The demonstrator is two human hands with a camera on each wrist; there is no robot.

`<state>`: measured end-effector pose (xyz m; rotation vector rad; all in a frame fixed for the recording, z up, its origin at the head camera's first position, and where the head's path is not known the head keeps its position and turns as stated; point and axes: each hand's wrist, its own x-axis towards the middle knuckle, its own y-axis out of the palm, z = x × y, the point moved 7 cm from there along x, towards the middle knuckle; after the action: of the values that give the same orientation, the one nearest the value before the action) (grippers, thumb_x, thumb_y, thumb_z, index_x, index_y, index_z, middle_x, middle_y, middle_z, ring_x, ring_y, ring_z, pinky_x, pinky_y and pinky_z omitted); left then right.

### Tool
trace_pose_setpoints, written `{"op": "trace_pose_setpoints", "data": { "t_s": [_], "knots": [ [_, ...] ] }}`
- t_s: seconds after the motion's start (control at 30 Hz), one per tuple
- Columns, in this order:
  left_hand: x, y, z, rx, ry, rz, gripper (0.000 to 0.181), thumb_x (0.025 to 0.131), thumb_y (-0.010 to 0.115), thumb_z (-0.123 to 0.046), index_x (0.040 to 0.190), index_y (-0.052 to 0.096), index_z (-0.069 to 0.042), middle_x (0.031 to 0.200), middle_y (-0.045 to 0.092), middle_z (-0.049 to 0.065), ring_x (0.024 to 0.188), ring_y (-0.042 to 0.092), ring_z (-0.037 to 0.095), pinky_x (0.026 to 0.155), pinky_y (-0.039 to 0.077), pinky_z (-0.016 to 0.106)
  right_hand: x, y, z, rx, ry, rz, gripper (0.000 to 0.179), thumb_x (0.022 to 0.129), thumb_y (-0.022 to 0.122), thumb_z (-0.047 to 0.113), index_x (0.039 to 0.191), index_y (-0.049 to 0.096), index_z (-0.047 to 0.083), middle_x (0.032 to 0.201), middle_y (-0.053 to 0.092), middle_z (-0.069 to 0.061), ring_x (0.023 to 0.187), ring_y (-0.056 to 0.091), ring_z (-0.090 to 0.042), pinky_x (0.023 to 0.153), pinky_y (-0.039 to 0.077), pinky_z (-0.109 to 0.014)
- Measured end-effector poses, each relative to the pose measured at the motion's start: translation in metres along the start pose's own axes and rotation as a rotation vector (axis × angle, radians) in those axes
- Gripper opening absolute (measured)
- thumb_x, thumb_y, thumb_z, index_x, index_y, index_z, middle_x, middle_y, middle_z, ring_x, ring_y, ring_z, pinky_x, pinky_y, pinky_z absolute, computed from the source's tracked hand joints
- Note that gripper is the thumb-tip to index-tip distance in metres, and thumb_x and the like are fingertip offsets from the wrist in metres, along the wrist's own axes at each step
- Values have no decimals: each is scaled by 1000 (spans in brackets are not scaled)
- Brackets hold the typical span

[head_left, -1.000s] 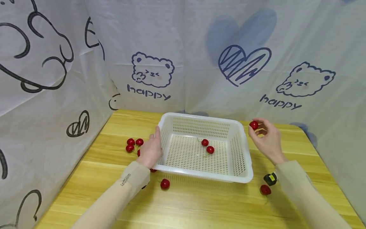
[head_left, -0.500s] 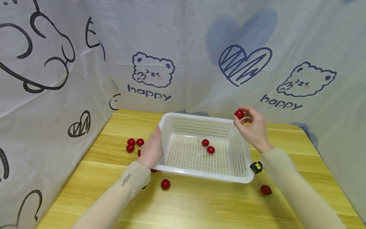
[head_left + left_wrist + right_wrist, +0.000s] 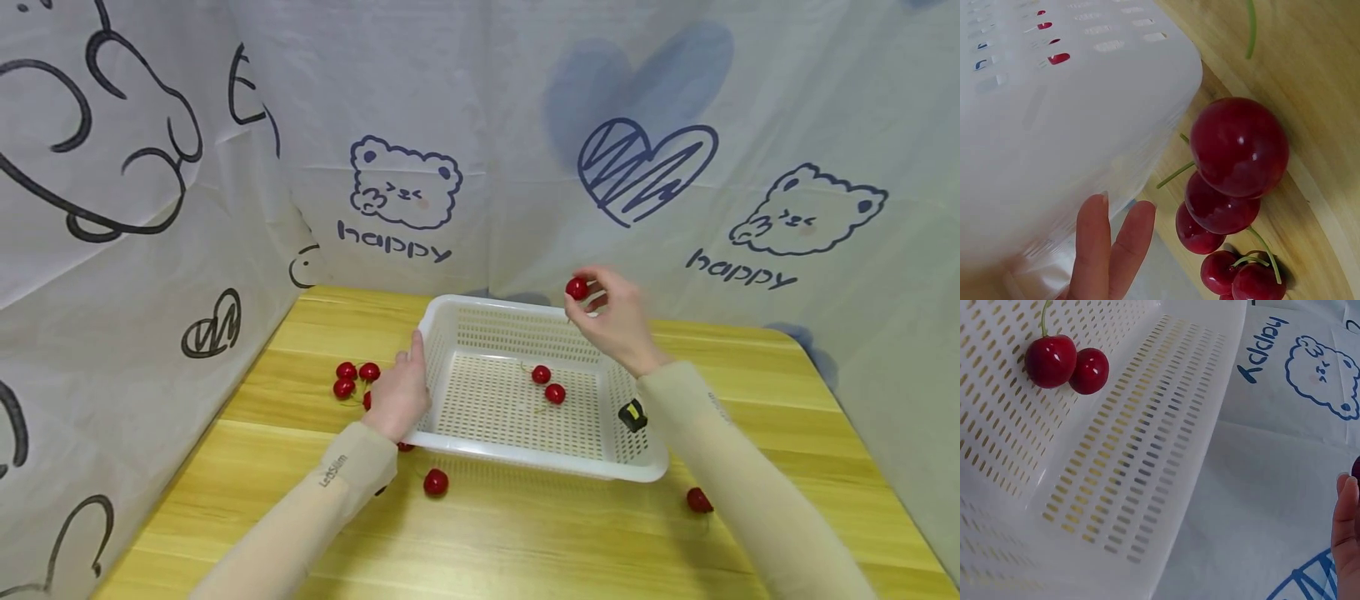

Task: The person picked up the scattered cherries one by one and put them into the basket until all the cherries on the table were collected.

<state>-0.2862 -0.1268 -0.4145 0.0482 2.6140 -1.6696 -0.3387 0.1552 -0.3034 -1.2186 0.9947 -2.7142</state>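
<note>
My right hand (image 3: 615,321) pinches a red cherry (image 3: 577,288) between thumb and fingertips, above the back right rim of a white plastic basket (image 3: 525,454). In the right wrist view only the fingers (image 3: 1346,528) and a sliver of that cherry (image 3: 1357,467) show at the right edge. Two cherries (image 3: 541,374) with green stems lie on the basket floor. My left hand (image 3: 400,398) rests against the basket's left side. Its two visible fingers (image 3: 1093,250) are straight beside the outer wall, close to a cluster of cherries (image 3: 1239,147) on the table.
Several cherries (image 3: 344,388) lie left of the basket on the wooden table (image 3: 525,542). One cherry (image 3: 436,482) is in front of it, and another cherry (image 3: 699,500) lies near the right sleeve. A printed cloth (image 3: 517,167) hangs behind the table.
My right hand has moved left with the cherry, from beyond the basket's right side to above its back rim. My left hand and the basket have stayed in place.
</note>
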Motion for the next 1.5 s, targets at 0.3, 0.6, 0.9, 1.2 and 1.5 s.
{"op": "trace_pose_setpoints", "data": {
  "t_s": [0.3, 0.6, 0.9, 1.2, 1.5],
  "knots": [
    [-1, 1, -1, 2, -2, -1, 88, 92, 60, 0, 162, 6, -3, 139, 51, 30, 57, 56, 24, 44, 48, 30, -1, 50, -5, -62, -20, 176, 26, 87, 72, 8, 110, 65, -1, 96, 73, -15, 83, 68, -26, 67, 60, -39],
    [-2, 1, -1, 2, 2, -8, 87, 93, 59, -1, 162, 6, -4, 135, 54, 29, 55, 56, 23, 43, 47, 27, -12, 88, -20, -99, 90, 419, 21, 89, 70, 13, 106, 65, 2, 94, 71, -10, 84, 68, -22, 76, 60, -36],
    [-1, 0, -1, 40, 2, -14, 87, 91, 58, 0, 162, 7, -3, 144, 50, 32, 55, 55, 24, 43, 47, 31, -29, 109, -34, -183, 112, 583, 17, 89, 70, 16, 103, 67, 7, 93, 70, -5, 81, 66, -16, 72, 57, -29],
    [-2, 0, -2, 20, 5, -12, 86, 93, 59, -1, 162, 7, -4, 141, 51, 31, 54, 55, 22, 42, 45, 29, -42, 122, -41, -266, 118, 703, 20, 87, 71, 17, 104, 68, 6, 90, 70, -5, 77, 59, -16, 76, 54, -33],
    [-2, -1, 0, 40, 15, -26, 85, 93, 58, -1, 161, 8, -2, 139, 53, 30, 52, 54, 22, 40, 44, 28, -46, 128, -43, -280, 128, 724, 23, 86, 74, 17, 105, 68, 6, 103, 73, -11, 88, 66, -21, 84, 57, -40]
  ]
}}
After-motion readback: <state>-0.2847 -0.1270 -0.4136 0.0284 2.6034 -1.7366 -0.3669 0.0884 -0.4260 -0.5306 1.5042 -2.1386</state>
